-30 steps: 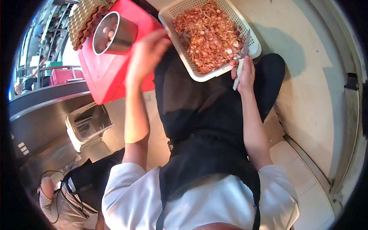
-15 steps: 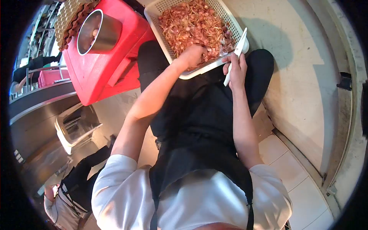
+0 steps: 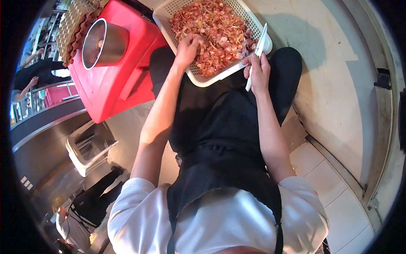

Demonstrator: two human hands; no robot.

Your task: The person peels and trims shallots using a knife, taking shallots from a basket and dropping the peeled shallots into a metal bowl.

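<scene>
A cream plastic basket (image 3: 200,80) full of reddish shallots (image 3: 215,40), with loose skins and dry roots among them, rests at my knees. My left hand (image 3: 189,49) is at the basket's left side, down on the shallots. Its fingers are curled, and whatever they hold is hidden. Over the basket's right front corner, my right hand (image 3: 258,71) grips a knife (image 3: 262,40) by its white handle, blade pointing up and away from me.
On my left a red plastic box (image 3: 101,91) carries a steel pot (image 3: 111,44) with a small item inside, next to stacked egg trays (image 3: 75,29). A white folded stool (image 3: 80,154) and another person (image 3: 78,220) are further left. A pale wall (image 3: 330,97) stands close on my right.
My left hand has moved from the basket's front edge leftward and farther in over the shallots. My right hand still holds the knife, shifted only slightly. The view has tilted a little.
</scene>
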